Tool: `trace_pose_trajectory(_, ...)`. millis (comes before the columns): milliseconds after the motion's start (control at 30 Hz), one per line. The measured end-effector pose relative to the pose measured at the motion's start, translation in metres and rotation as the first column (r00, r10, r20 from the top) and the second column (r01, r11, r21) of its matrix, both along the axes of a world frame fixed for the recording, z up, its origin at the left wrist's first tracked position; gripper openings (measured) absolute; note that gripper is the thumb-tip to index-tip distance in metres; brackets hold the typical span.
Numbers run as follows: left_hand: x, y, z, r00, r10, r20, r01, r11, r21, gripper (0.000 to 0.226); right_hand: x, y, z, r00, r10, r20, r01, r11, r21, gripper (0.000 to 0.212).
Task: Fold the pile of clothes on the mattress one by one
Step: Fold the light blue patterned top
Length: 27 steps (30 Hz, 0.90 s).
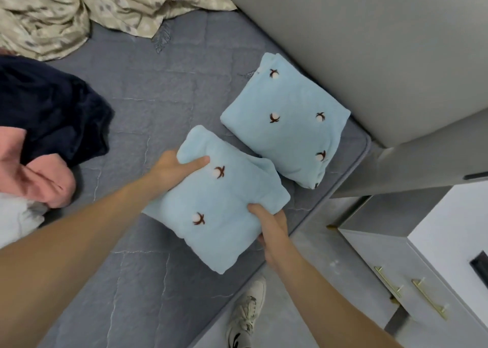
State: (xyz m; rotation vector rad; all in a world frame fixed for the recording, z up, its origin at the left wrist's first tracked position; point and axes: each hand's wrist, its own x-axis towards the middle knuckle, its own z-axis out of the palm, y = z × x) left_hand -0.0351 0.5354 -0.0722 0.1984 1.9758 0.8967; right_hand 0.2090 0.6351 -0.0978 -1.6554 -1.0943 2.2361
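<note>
Gripping a folded light-blue garment (211, 205) at opposite edges, the left hand (171, 168) and right hand (272, 223) hold it over the mattress (148, 104), beside a matching folded piece (287, 120). Left of them, a dark garment (52, 110), a pink one (34, 173) and a white one (18, 218) look unfolded, so most work likely remains.

grey headboard (356, 44) beside a white drawer unit (422, 268) with gold handles (429, 298), pale grey floor (317, 255).

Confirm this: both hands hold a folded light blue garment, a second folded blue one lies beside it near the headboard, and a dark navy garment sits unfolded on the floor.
One detail is wrong. The head view shows the navy garment lying on the mattress, not the floor. The rest holds: the left hand and right hand hold the folded blue garment, and the second one lies beside it.
</note>
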Motion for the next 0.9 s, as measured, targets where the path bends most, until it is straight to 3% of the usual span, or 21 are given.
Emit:
trace_pose_trajectory(100, 0.003, 0.000, 0.047, 0.998, -0.012, -0.061, 0.018, 0.995, 0.096, 0.034, 0.008, -0.001, 0.039, 0.997, 0.018, -0.076, -0.014, 0.999, 0.051, 0.068)
trace_pose_trajectory(333, -0.022, 0.091, 0.140, 0.993, 0.007, -0.117, 0.035, 0.935, 0.354, 0.031, -0.011, 0.082, 0.124, 0.964, -0.066, -0.257, 0.137, 0.954, 0.265, 0.064)
trace_pose_trajectory(467, -0.028, 0.181, 0.120, 0.987, -0.036, -0.157, 0.091, 0.931, 0.355, 0.032, -0.024, 0.166, 0.105, 0.976, -0.133, -0.173, 0.182, 0.935, 0.306, 0.049)
trace_pose_trajectory(533, -0.030, 0.217, 0.089, 0.965, -0.099, -0.243, 0.160, 0.956, 0.244, 0.036, -0.026, 0.195, 0.080, 0.985, -0.159, -0.066, 0.172, 0.938, 0.299, 0.045)
trace_pose_trajectory(633, -0.023, 0.241, 0.050, 0.899, -0.168, -0.405, 0.219, 0.972, 0.081, 0.044, -0.028, 0.204, 0.058, 0.982, -0.160, 0.102, 0.089, 0.865, 0.494, 0.059)
trace_pose_trajectory(700, -0.018, 0.243, 0.043, 0.873, -0.127, -0.471, 0.197, 0.975, 0.102, 0.048, -0.031, 0.200, 0.059, 0.966, -0.185, 0.182, 0.025, 0.767, 0.642, 0.077)
trace_pose_trajectory(800, -0.022, 0.244, 0.049, 0.865, -0.007, -0.501, 0.143, 0.961, 0.235, 0.044, -0.032, 0.198, 0.064, 0.961, -0.210, 0.179, 0.001, 0.652, 0.758, 0.080)
trace_pose_trajectory(900, -0.033, 0.256, 0.057, 0.864, -0.002, -0.503, 0.153, 0.954, 0.258, 0.051, -0.036, 0.207, 0.066, 0.953, -0.220, 0.208, -0.028, 0.621, 0.783, 0.086)
